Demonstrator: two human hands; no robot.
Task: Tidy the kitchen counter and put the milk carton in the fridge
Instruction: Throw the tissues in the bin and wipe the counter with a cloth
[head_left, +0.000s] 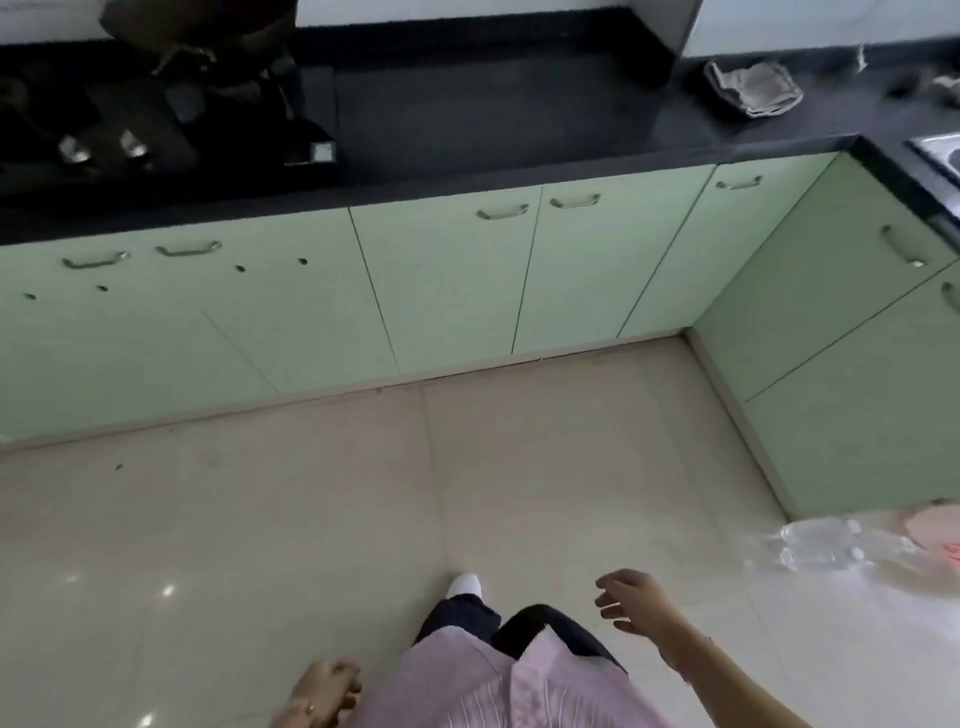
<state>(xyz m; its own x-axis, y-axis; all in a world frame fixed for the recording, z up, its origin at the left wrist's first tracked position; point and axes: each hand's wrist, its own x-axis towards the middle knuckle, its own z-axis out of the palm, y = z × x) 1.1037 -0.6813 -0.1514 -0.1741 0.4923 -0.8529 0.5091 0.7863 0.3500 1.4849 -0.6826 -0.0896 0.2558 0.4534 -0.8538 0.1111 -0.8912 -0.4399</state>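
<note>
The black kitchen counter (519, 119) runs across the top of the view, a step or two ahead of me. A crumpled grey cloth (753, 91) lies on it at the right. No milk carton and no fridge are in view. My left hand (324, 693) hangs low by my hip with its fingers curled and nothing in it. Further right, my right hand (631, 600) is held out over the floor, fingers apart and empty. Both hands are far from the counter.
A gas stove (171, 119) with a dark pan sits on the counter's left part. A steel sink (940, 150) is at the right edge. Pale green cabinet doors (441, 280) form a corner. Clear plastic bottles (821, 543) lie on the tiled floor at right.
</note>
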